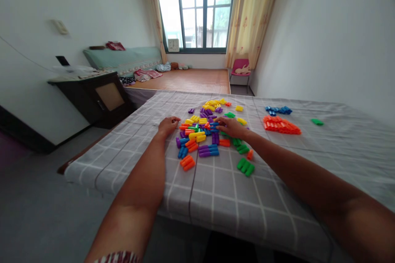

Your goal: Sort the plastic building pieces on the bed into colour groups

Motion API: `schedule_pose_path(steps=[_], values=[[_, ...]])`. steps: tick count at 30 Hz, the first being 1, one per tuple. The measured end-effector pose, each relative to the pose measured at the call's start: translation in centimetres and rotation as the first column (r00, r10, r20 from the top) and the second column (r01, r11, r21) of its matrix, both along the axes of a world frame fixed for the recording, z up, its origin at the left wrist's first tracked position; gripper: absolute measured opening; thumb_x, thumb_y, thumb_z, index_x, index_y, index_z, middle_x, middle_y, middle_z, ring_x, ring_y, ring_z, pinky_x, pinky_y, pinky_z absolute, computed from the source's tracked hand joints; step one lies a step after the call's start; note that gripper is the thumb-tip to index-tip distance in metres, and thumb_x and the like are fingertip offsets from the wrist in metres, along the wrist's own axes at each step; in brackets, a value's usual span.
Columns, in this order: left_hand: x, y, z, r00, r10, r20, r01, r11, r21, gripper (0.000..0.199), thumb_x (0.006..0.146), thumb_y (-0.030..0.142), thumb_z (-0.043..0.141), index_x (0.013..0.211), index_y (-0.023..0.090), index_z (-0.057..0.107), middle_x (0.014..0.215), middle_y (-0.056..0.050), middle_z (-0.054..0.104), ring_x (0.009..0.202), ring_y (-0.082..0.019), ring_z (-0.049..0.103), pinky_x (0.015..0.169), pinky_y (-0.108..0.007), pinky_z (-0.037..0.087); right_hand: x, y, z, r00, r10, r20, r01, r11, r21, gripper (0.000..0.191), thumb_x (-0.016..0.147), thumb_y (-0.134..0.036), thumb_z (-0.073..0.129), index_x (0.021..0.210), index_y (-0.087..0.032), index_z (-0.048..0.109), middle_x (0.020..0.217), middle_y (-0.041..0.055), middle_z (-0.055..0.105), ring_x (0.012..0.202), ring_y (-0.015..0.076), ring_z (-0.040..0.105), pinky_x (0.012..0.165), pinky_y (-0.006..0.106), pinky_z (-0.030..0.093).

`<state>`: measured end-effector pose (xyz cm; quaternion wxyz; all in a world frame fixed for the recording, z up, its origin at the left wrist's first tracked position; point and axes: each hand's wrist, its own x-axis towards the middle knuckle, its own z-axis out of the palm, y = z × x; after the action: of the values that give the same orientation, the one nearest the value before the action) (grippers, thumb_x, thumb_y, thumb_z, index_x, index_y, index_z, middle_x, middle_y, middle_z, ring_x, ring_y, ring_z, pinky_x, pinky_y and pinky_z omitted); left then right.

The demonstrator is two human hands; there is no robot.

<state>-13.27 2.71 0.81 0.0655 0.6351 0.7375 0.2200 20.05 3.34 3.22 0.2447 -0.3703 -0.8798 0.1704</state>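
Work in hand (judged from posture): picking through the pile of plastic blocks (197, 136), which lies on the tablecloth (216, 191) between the hands. The right hand (231, 127), thumb and fingers partly spread, is at a blue piece (213, 125); grip cannot be confirmed. The left hand (168, 126) is loosely curled beside the pile; whether it holds anything cannot be told. The next move calls for a fingertip pinch. The purple-and-blue block (208, 151) has its long axis left-to-right, blue end right.

Right of centre lie one orange cluster (281, 125), one blue cluster (280, 110), one green piece (317, 122); mid-frame, two hands (232, 127), one mixed heap (200, 136) (its pieces uncountable).
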Motion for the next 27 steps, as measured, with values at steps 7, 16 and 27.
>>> schedule_pose_path(steps=[7, 16, 27], values=[[0.0, 0.2, -0.2, 1.0, -0.006, -0.008, 0.006, 1.0, 0.003, 0.036, 0.082, 0.026, 0.049, 0.109, 0.024, 0.073, 0.1, -0.002, 0.075, 0.086, -0.017, 0.065, 0.071, -0.023, 0.046, 0.7, -0.1, 0.3, 0.989, -0.145, -0.021, 0.147, 0.984, 0.097, 0.018, 0.088, -0.024, 0.057, 0.101, -0.017, 0.067, 0.097, 0.0079, 0.071, 0.089, 0.0201, 0.064, 0.081, 0.033, 0.048], [0.0, 0.1, -0.2, 1.0, -0.006, -0.002, 0.006, 1.0, 0.004, 0.036, 0.081, 0.027, 0.049, 0.108, 0.024, 0.074, 0.094, -0.001, 0.075, 0.081, -0.017, 0.065, 0.066, -0.024, 0.044, -0.7, -1.5, 1.7, 1.0, -0.022, 0.021, 0.015, 0.957, 0.29, 0.025, 0.088, -0.017, 0.051, 0.107, -0.02, 0.067, 0.111, 0.0084, 0.068, 0.107, 0.0241, 0.057, 0.096, 0.039, 0.043], [0.0, 0.2, 0.0, 1.0, -0.013, -0.017, 0.013, 1.0, 0.001, 0.036, 0.081, 0.027, 0.05, 0.107, 0.024, 0.074, 0.099, -0.001, 0.075, 0.083, -0.016, 0.064, 0.068, -0.022, 0.045, 3.3, 3.8, 1.1, 0.952, -0.305, -0.021, 0.306, 0.945, 0.113, 0.026, 0.086, -0.017, 0.053, 0.106, -0.018, 0.069, 0.104, 0.0063, 0.073, 0.088, 0.0183, 0.068, 0.084, 0.032, 0.052]])
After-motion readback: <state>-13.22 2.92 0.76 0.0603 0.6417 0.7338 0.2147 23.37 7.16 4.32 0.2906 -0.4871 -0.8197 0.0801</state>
